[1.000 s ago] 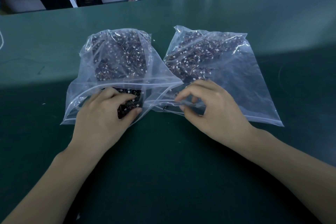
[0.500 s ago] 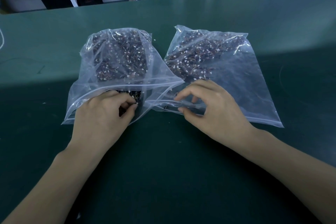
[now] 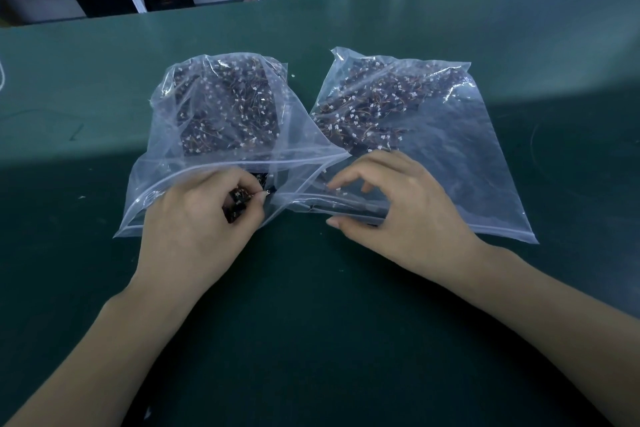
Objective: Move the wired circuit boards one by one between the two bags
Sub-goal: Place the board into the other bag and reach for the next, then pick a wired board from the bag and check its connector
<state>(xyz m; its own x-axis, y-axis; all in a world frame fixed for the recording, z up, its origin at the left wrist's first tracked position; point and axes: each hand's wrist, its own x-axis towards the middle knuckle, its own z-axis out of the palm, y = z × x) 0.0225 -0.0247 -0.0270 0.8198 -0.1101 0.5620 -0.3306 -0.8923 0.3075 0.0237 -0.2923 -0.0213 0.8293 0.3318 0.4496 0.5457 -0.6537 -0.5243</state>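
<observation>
A green worktop (image 3: 346, 322) fills the frame. At centre lie the left bag (image 3: 194, 135) and right bag (image 3: 460, 149), touching, both holding wired circuit boards (image 3: 374, 100). The left hand (image 3: 197, 218) pinches one circuit board (image 3: 239, 204) at its bag's mouth; the right hand (image 3: 398, 211) pinches its bag's rim.

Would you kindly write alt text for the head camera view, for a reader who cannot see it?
A person's left hand grips a small dark circuit board at the mouth of the left clear bag, while the right hand pinches the mouth of the right clear bag. Both bags hold wired boards and lie side by side on a dark green table.
</observation>
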